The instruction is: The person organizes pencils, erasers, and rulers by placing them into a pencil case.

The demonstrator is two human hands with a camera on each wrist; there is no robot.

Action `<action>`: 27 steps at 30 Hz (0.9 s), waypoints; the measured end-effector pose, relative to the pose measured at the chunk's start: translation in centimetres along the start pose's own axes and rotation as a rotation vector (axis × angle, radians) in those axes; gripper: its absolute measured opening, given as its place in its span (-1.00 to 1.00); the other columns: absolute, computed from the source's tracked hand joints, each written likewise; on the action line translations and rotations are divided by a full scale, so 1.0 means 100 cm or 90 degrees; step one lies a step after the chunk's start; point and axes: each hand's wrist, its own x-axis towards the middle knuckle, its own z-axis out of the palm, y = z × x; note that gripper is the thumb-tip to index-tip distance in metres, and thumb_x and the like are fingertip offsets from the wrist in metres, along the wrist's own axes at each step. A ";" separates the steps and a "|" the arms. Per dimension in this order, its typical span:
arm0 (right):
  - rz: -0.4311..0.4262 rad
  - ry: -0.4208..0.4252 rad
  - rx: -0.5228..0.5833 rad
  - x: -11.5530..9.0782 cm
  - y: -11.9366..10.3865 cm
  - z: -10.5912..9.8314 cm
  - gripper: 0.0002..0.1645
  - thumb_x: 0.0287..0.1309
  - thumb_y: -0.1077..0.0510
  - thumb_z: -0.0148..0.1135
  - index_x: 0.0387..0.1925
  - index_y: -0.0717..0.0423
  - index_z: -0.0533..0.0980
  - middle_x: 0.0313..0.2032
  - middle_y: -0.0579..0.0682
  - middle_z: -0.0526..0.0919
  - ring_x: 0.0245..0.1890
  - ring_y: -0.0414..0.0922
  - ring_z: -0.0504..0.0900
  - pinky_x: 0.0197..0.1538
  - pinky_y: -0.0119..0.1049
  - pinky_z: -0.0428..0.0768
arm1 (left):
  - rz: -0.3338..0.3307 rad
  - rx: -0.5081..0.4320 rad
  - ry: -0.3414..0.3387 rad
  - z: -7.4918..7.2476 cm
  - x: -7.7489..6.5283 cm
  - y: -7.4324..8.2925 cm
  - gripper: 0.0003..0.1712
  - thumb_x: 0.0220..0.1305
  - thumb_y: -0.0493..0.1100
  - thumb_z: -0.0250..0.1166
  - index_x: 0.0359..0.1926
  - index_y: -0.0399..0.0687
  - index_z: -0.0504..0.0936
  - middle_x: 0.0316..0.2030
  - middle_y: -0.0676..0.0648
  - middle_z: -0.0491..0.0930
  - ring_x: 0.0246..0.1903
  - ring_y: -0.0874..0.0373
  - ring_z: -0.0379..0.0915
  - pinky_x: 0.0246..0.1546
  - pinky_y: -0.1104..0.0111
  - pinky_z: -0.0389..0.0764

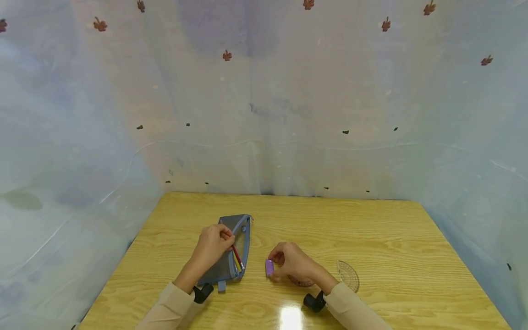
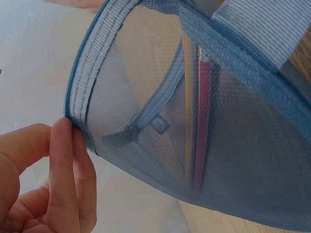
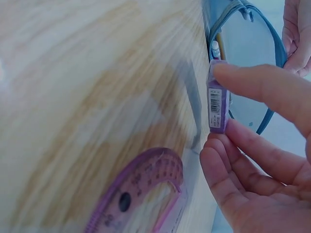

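A blue mesh pencil case (image 1: 214,268) lies unzipped on the table, with a red pencil (image 2: 201,121) and a yellow pencil (image 2: 187,97) inside. My left hand (image 1: 213,243) pinches the zipped edge of its opening between thumb and fingers. Between the thumb and fingertips of my right hand (image 1: 293,261) is a small purple eraser (image 3: 218,99) with a barcode label, held to the right of the case. Under that hand a pink protractor (image 3: 141,191) lies on the table, partly hidden in the head view.
A clear protractor (image 1: 349,276) lies on the wooden table (image 1: 392,243), right of the right hand. A pale sheet (image 1: 288,114) with leaf patterns hangs behind the table and at its sides.
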 end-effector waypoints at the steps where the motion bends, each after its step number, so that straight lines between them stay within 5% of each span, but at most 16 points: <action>1: 0.000 0.000 0.000 0.001 0.000 0.000 -0.56 -0.13 0.32 0.60 -0.15 0.31 0.61 -0.24 0.06 0.61 -0.25 0.01 0.61 -0.18 -0.33 0.63 | 0.000 0.001 0.000 0.000 0.000 0.000 -0.95 0.24 -0.41 0.34 -0.36 -0.33 0.64 -0.52 -0.05 0.54 -0.59 0.20 0.58 -0.58 0.43 0.65; 27: -0.011 0.032 -0.018 0.025 -0.004 0.004 -0.56 -0.15 0.27 0.62 -0.17 0.26 0.64 -0.20 0.05 0.64 -0.23 -0.02 0.62 -0.17 -0.35 0.63 | 0.005 -0.003 0.000 -0.001 0.001 -0.002 -0.92 0.23 -0.42 0.34 -0.40 -0.28 0.64 -0.53 -0.04 0.55 -0.61 0.20 0.58 -0.59 0.43 0.64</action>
